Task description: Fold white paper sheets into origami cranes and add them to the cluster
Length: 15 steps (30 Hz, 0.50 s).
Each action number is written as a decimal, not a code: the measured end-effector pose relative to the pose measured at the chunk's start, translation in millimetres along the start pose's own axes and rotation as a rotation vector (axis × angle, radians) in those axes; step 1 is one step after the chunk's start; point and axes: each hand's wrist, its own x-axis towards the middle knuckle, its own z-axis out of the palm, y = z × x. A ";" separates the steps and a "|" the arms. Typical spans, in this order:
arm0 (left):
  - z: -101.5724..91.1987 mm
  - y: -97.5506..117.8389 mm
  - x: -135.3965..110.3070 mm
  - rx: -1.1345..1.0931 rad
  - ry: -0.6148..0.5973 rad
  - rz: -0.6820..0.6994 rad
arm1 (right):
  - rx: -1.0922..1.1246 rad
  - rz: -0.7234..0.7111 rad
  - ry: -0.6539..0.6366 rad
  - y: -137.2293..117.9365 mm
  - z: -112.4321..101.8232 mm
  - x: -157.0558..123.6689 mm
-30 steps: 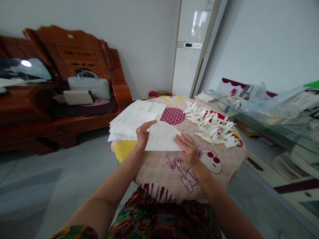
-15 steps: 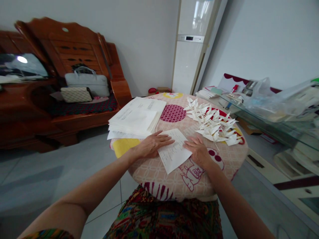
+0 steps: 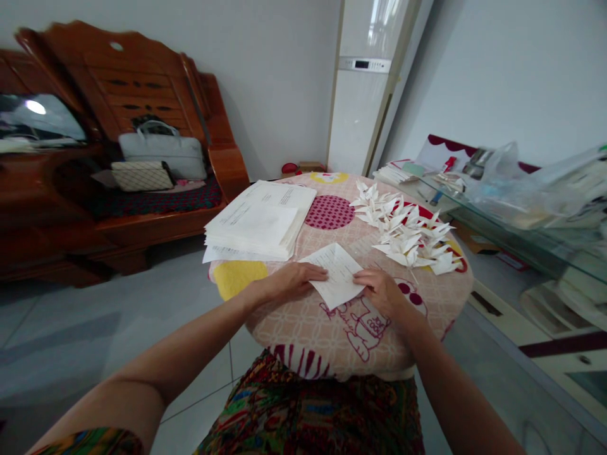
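Observation:
A folded white sheet of paper with printed lines lies on a round table covered by a pink patterned cloth. My left hand presses flat on the sheet's left side, fingers stretched out. My right hand rests on its right edge, fingers lying on the paper. A stack of white paper sits at the table's far left. Several folded white paper cranes lie in a heap at the far right.
A wooden bench with a grey bag and a quilted purse stands at the left. A tall white air conditioner is behind the table. A glass-topped unit with plastic bags runs along the right.
The sheet, lifted and curved a second ago, now lies flat and folded smaller on the cloth. Both hands came down onto it and moved nearer to me.

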 end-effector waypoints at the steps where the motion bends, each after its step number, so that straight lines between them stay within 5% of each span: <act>1: -2.4 -1.5 1.9 -0.054 0.035 -0.046 | 0.060 0.057 -0.011 -0.1 -2.7 1.8; 5: -9.3 -13.7 11.2 -0.212 0.168 -0.337 | 0.217 0.318 -0.014 6.1 -7.1 10.6; 10: -6.5 -28.5 23.2 -0.274 0.233 -0.489 | 0.437 0.500 0.069 15.2 1.4 22.9; 15: -0.3 -26.2 29.6 -0.206 0.345 -0.605 | 0.218 0.555 0.124 13.1 8.5 27.8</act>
